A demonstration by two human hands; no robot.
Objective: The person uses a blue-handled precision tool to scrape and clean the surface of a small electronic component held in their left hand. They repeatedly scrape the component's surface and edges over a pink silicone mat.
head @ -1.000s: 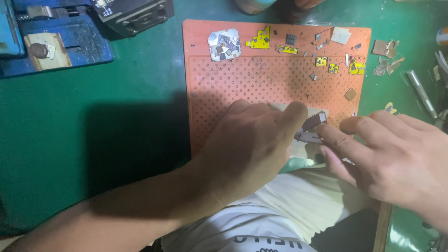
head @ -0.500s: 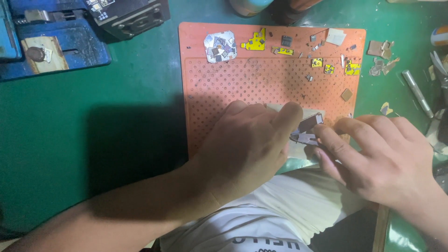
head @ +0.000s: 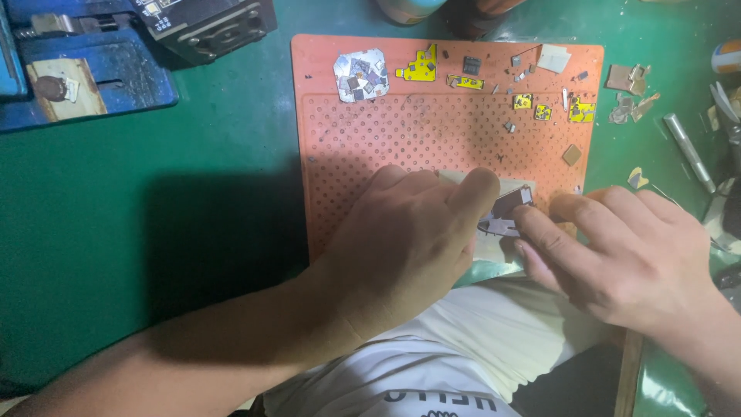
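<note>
Both hands meet over the near edge of an orange perforated work mat (head: 370, 147) that lies on a green table (head: 154, 193). The left hand (head: 409, 239) lies palm down on the mat, its fingers (head: 475, 189) curled and pressing on a pale flat board (head: 513, 185), most of which is hidden beneath it. The right hand (head: 625, 247) comes in from the right; its fingers (head: 540, 228) pinch a small dark metallic part (head: 505, 212) that sits on the board, just right of the left forefinger. Whether the part is lifted or resting on the board cannot be told.

Along the far edge of the mat lie a cluster of tiny chips (head: 360, 75), several yellow circuit pieces (head: 421, 68) and other small scraps. Right of the mat, on the table, lie brown fragments (head: 627, 79) and a slim metal tool (head: 687, 150). At far left sit a blue fixture (head: 93, 77) and a dark box-shaped device (head: 208, 27).
</note>
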